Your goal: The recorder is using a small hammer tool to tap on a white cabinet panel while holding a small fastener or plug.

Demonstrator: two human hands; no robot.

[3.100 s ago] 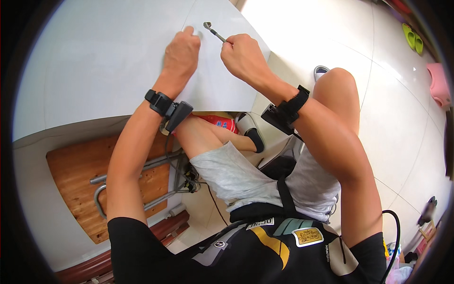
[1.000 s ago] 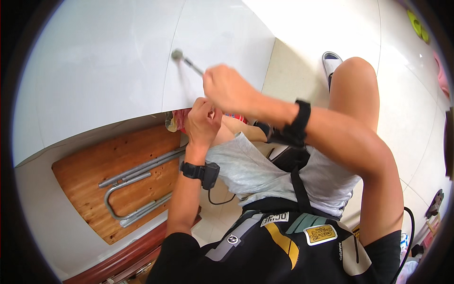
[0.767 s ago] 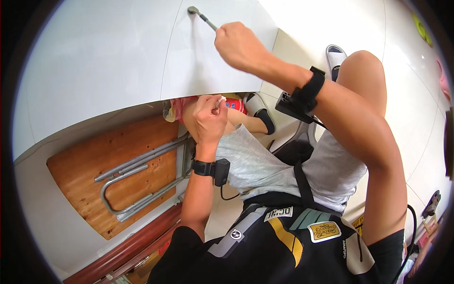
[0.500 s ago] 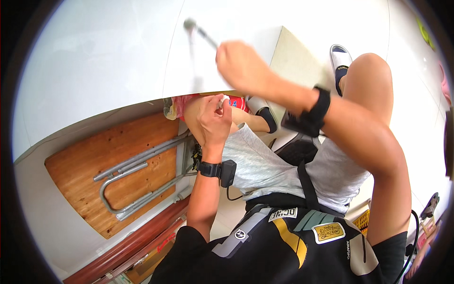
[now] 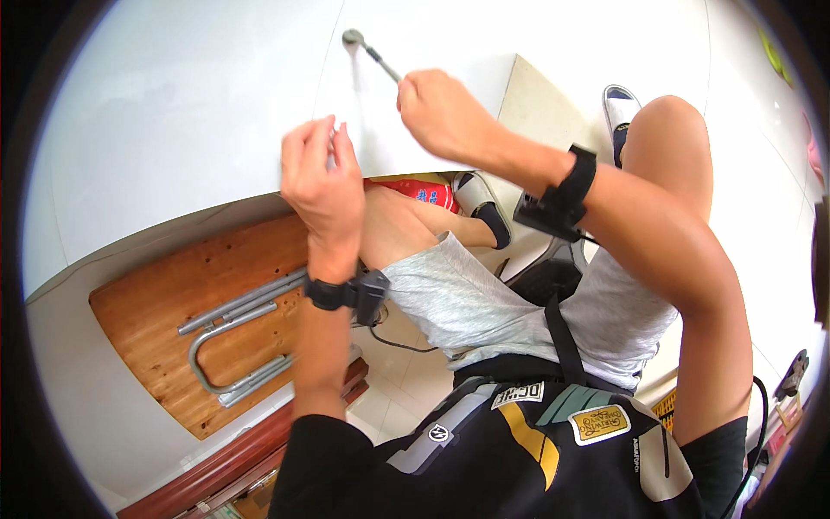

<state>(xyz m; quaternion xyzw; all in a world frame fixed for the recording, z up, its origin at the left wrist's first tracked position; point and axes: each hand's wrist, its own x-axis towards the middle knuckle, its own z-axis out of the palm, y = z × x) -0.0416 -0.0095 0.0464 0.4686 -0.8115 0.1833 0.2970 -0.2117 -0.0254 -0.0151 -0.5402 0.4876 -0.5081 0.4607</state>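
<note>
My right hand (image 5: pixel 445 117) is closed around the handle of a metal tool that looks like a ratchet wrench (image 5: pixel 373 54). Its round grey head points left, over a glossy white surface (image 5: pixel 207 104); whether it touches cannot be told. Lower and to the left, my left hand (image 5: pixel 320 177) is raised before the front edge of that surface, thumb and fingertips pinched together. A small whitish bit (image 5: pixel 332 137) shows between them, too small and covered to name. Dark straps with small boxes sit on both wrists.
Below the white surface, a wooden board (image 5: pixel 138 303) with folded grey metal legs (image 5: pixel 233 311) leans at the left. A red package (image 5: pixel 424 192) lies beneath the edge, near my slippered foot (image 5: pixel 475 199). Black cables run from the wrist boxes.
My left hand has risen from beside my knee, moving up and left toward the white surface, still pinching. My right hand stays nearly in place, the tool's head shifting slightly right.
</note>
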